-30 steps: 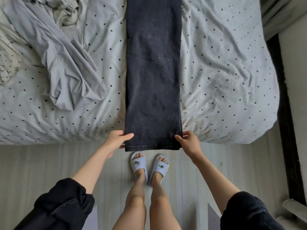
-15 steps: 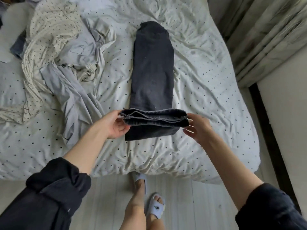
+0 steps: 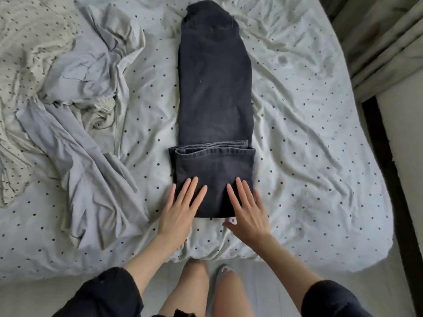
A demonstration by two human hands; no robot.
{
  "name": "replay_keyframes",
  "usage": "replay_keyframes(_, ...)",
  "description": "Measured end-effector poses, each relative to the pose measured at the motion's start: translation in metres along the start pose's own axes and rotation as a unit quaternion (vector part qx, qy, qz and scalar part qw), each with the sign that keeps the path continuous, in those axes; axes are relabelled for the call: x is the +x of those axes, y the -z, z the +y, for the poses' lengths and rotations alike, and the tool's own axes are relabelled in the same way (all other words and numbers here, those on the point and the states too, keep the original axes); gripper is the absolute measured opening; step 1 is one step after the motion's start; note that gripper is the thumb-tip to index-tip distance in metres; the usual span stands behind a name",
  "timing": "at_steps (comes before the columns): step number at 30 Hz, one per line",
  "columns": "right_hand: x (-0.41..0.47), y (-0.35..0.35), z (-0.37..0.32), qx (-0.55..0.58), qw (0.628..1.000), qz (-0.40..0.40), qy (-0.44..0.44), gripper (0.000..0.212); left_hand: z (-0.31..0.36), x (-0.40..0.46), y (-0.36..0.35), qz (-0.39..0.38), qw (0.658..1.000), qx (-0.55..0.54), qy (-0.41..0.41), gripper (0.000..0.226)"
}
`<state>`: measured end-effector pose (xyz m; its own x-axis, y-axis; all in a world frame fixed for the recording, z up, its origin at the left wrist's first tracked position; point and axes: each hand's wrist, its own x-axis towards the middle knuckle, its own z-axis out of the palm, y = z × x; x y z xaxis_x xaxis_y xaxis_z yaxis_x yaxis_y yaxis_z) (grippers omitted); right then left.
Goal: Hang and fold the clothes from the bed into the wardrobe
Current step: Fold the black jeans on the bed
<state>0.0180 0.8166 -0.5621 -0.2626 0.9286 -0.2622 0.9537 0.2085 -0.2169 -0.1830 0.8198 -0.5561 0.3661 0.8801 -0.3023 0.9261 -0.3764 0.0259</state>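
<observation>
Fingers [image 3: 192, 191] of both hands are lying straight and slightly spread, flat on the near fold of one pair of black jeans [image 3: 215, 88], pinching nothing. The left hand [image 3: 180, 210] is pressing the fold's near left corner, its outer fingers reaching past the cloth's edge onto the sheet. The right hand [image 3: 246, 210] is resting on the near right corner, its thumb stretching along the sheet just below the fold.

The jeans are lying lengthwise down the middle of the bed [image 3: 309, 156], legs stacked one over the other, waist at the far end. The hem end is sitting doubled back over the legs, making one short flap with its stitched hems [image 3: 212, 150] facing away from the person.

Left of the jeans, well apart from them, one crumpled pale grey garment [image 3: 75, 124] is sprawling across the dotted sheet, and one cream dotted cloth [image 3: 20, 65] is bunching beyond it at the far left. Two bare legs are standing at the bed's near edge, with one slipper [image 3: 219, 272] showing. Curtains [image 3: 384, 42] are hanging at the upper right.
</observation>
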Motion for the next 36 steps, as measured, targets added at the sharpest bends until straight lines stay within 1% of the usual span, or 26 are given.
replay_keyframes(1, 0.005, -0.004, 0.003, -0.013, 1.000, -0.002, 0.002, 0.113, -0.004, 0.005, -0.004, 0.026, 1.000, 0.014, -0.005, 0.099)
replay_keyframes(3, 0.013, -0.008, 0.006, -0.040, 0.999, 0.009, 0.003, 0.110, -0.005, 0.014, -0.002, 0.058, 0.998, 0.037, -0.014, 0.084)
replay_keyframes(6, 0.014, -0.011, 0.005, -0.073, 0.997, 0.024, -0.001, 0.097, -0.001, 0.018, 0.004, 0.046, 0.998, 0.038, -0.015, 0.066)
replay_keyframes(9, 0.015, -0.008, 0.008, -0.063, 0.997, 0.035, 0.026, 0.081, 0.000, 0.019, 0.012, 0.036, 0.999, 0.027, -0.021, 0.061)
replay_keyframes(10, 0.017, -0.004, 0.011, -0.060, 0.997, 0.022, 0.038, 0.075, 0.000, 0.023, 0.022, 0.022, 0.999, 0.016, -0.025, 0.065)
replay_keyframes(11, 0.016, 0.004, 0.014, -0.059, 0.997, 0.009, 0.059, 0.070, 0.003, 0.022, 0.036, -0.018, 1.000, -0.002, -0.019, 0.072)
replay_keyframes(12, 0.020, 0.014, 0.015, -0.051, 0.996, -0.002, 0.071, 0.064, -0.001, 0.028, 0.047, -0.075, 0.997, -0.027, -0.012, 0.074)
replay_keyframes(14, 0.016, 0.047, 0.018, -0.007, 0.996, -0.042, 0.078, 0.048, -0.005, 0.031, 0.074, -0.179, 0.976, -0.118, 0.033, 0.064)
replay_keyframes(16, 0.019, 0.086, 0.021, 0.042, 0.992, -0.106, 0.049, 0.033, -0.014, 0.044, 0.109, -0.215, 0.958, -0.184, 0.046, 0.048)
replay_keyframes(18, 0.028, 0.119, 0.029, 0.079, 0.987, -0.134, 0.044, 0.028, -0.028, 0.056, 0.145, -0.259, 0.930, -0.251, 0.066, 0.033)
replay_keyframes(19, 0.036, 0.139, 0.034, 0.098, 0.983, -0.147, 0.039, 0.027, -0.035, 0.061, 0.165, -0.271, 0.914, -0.292, 0.078, 0.028)
replay_keyframes(20, 0.044, 0.156, 0.038, 0.123, 0.980, -0.152, 0.030, 0.025, -0.042, 0.067, 0.179, -0.261, 0.905, -0.324, 0.088, 0.026)
replay_keyframes(21, 0.058, 0.176, 0.043, 0.144, 0.980, -0.136, 0.021, 0.024, -0.051, 0.075, 0.196, -0.226, 0.904, -0.350, 0.099, 0.026)
replay_keyframes(22, 0.071, 0.190, 0.046, 0.167, 0.980, -0.111, 0.004, 0.024, -0.057, 0.083, 0.208, -0.173, 0.903, -0.377, 0.115, 0.025)
replay_keyframes(24, 0.104, 0.218, 0.049, 0.209, 0.977, -0.025, -0.042, 0.021, -0.068, 0.103, 0.229, -0.025, 0.910, -0.387, 0.145, 0.022)
replay_keyframes(25, 0.122, 0.231, 0.049, 0.221, 0.974, 0.009, -0.057, 0.019, -0.072, 0.113, 0.237, 0.054, 0.922, -0.350, 0.156, 0.023)
replay_keyframes(26, 0.138, 0.238, 0.047, 0.226, 0.971, 0.034, -0.066, 0.018, -0.072, 0.121, 0.242, 0.134, 0.936, -0.286, 0.154, 0.028)
replay_keyframes(27, 0.154, 0.243, 0.046, 0.229, 0.970, 0.043, -0.075, 0.017, -0.070, 0.127, 0.243, 0.214, 0.941, -0.222, 0.138, 0.033)
replay_keyframes(28, 0.172, 0.243, 0.047, 0.233, 0.968, 0.050, -0.084, 0.019, -0.066, 0.134, 0.241, 0.281, 0.938, -0.169, 0.112, 0.037)
replay_keyframes(29, 0.192, 0.242, 0.049, 0.236, 0.966, 0.055, -0.092, 0.024, -0.063, 0.141, 0.235, 0.312, 0.939, -0.124, 0.081, 0.039)
replay_keyframes(30, 0.208, 0.237, 0.051, 0.234, 0.966, 0.057, -0.097, 0.030, -0.058, 0.145, 0.223, 0.291, 0.951, -0.095, 0.048, 0.042)
replay_keyframes(31, 0.221, 0.230, 0.052, 0.227, 0.967, 0.056, -0.098, 0.037, -0.053, 0.147, 0.205, 0.228, 0.970, -0.076, 0.022, 0.050)
replay_keyframes(32, 0.230, 0.222, 0.053, 0.210, 0.972, 0.054, -0.091, 0.045, -0.048, 0.147, 0.186, 0.140, 0.988, -0.057, 0.016, 0.062)
replay_keyframes(33, 0.235, 0.212, 0.052, 0.180, 0.979, 0.052, -0.079, 0.052, -0.047, 0.148, 0.165, 0.054, 0.998, -0.028, 0.023, 0.078)
replay_keyframes(34, 0.234, 0.200, 0.051, 0.146, 0.986, 0.056, -0.063, 0.059, -0.046, 0.148, 0.147, -0.006, 0.999, 0.000, 0.032, 0.095)
replay_keyframes(36, 0.213, 0.175, 0.047, 0.089, 0.992, 0.094, -0.004, 0.066, -0.047, 0.149, 0.124, -0.066, 0.996, 0.049, 0.044, 0.119)
